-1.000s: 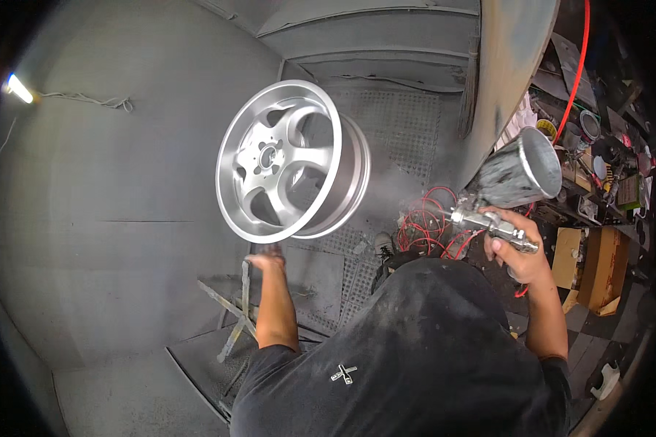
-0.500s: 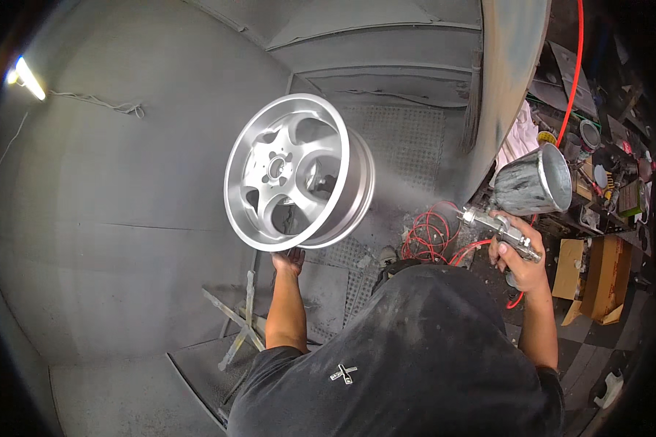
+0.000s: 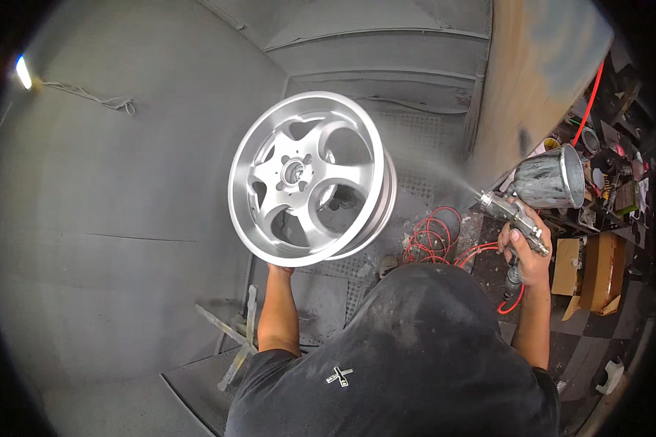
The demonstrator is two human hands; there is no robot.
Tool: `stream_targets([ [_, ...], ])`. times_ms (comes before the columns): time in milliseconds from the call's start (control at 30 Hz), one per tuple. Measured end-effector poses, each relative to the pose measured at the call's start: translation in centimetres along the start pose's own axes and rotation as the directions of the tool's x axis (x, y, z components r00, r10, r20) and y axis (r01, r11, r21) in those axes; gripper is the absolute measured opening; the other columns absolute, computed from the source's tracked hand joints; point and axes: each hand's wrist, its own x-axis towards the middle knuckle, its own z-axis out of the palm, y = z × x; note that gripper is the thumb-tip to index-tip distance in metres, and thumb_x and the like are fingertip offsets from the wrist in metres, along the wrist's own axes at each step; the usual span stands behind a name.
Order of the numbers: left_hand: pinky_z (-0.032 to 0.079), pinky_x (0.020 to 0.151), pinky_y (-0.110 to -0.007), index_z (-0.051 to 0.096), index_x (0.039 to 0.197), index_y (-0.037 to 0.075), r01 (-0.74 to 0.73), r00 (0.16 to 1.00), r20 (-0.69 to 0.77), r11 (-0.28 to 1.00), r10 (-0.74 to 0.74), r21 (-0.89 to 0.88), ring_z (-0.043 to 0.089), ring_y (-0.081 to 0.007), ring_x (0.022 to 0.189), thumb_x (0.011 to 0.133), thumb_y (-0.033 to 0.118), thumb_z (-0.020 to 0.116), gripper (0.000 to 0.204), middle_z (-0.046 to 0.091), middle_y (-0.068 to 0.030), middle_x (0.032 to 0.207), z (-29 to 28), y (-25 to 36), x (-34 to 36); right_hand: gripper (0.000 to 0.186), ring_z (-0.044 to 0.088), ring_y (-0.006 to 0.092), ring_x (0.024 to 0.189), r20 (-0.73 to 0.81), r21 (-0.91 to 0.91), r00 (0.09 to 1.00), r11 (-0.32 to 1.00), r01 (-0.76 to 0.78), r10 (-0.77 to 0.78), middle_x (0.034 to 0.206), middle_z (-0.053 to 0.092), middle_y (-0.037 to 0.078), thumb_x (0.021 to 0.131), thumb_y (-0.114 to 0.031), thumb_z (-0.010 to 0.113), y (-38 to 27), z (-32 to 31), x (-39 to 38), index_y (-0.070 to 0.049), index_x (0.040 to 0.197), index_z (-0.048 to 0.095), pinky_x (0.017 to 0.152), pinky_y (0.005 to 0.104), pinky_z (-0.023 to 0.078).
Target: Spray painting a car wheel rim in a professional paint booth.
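A silver alloy wheel rim point(image 3: 348, 173) with several rounded spokes is held up in front of me, its face tilted upward. My left hand point(image 3: 279, 269) supports it from below at the near edge; most of the fingers are hidden behind the rim. To the right, my right hand point(image 3: 530, 244) is wrapped around a metal spray gun point(image 3: 514, 222). A paint-smeared grey cup point(image 3: 550, 178) sits on top of the gun. Pale mist fans from the nozzle toward the rim's right side, with a gap between gun and wheel.
Grey booth walls point(image 3: 146, 175) stand at left and ahead. A red air hose point(image 3: 431, 237) lies coiled on the floor. At right are a board point(image 3: 539, 65), a cluttered shelf and an open cardboard box point(image 3: 601, 273). A crossed stand point(image 3: 244, 335) is beside my left arm.
The wheel has turned to show more of its face and shifted slightly right. The spray gun has moved a little right, and its mist now looks denser and angles farther up toward the wheel.
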Motion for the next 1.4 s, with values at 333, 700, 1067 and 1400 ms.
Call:
stream_targets([
  [333,0.055,0.089,-0.051,0.051,0.131,0.010,0.000,1.000,-0.010,0.998,-0.001,-0.061,0.062,-0.0317,0.108,0.096,0.047,0.040,0.052,0.059,-0.0119,0.124,2.4,3.4,2.2,0.060,0.062,0.0153,0.076,-0.055,-0.167,0.996,0.984,0.058,-0.068,0.084,0.061,0.007,0.089,-0.026,0.065,-1.9,4.2,-0.3,0.004,0.137,0.044,0.054,0.0219,0.046],
  [700,0.054,0.089,-0.050,0.051,0.131,0.011,-0.039,0.997,-0.063,0.996,0.034,-0.075,0.062,-0.0308,0.108,0.096,0.047,0.039,0.052,0.059,-0.0114,0.125,2.7,4.9,2.6,0.054,0.056,0.0104,0.070,-0.129,-0.331,0.972,0.932,0.146,-0.198,0.086,0.060,0.007,0.093,-0.015,0.060,-4.0,2.3,4.0,0.004,0.139,0.040,0.054,0.0205,0.047],
  [1067,0.050,0.075,-0.042,0.057,0.106,0.010,-0.060,0.955,-0.296,0.984,0.006,-0.171,0.055,-0.0182,0.080,0.101,0.045,0.031,0.043,0.061,-0.0041,0.096,7.2,-11.0,-9.8,0.064,0.050,0.0139,0.053,-0.009,-0.048,0.997,0.996,-0.074,0.074,0.069,0.052,0.007,0.085,-0.026,0.069,-4.3,-2.7,-1.5,0.008,0.133,0.044,0.042,0.0221,0.037],
  [1400,0.040,0.102,-0.036,0.056,0.127,0.000,-0.385,0.464,0.524,0.370,-0.715,0.845,0.055,-0.0268,0.117,0.098,0.043,0.048,0.052,0.059,-0.0142,0.126,14.4,-25.2,-15.7,0.063,0.053,0.0159,0.056,0.190,0.048,0.975,0.990,-0.131,0.120,0.067,0.053,0.008,0.087,-0.025,0.068,-3.8,-5.6,-1.7,0.011,0.132,0.043,0.045,0.0228,0.039],
])
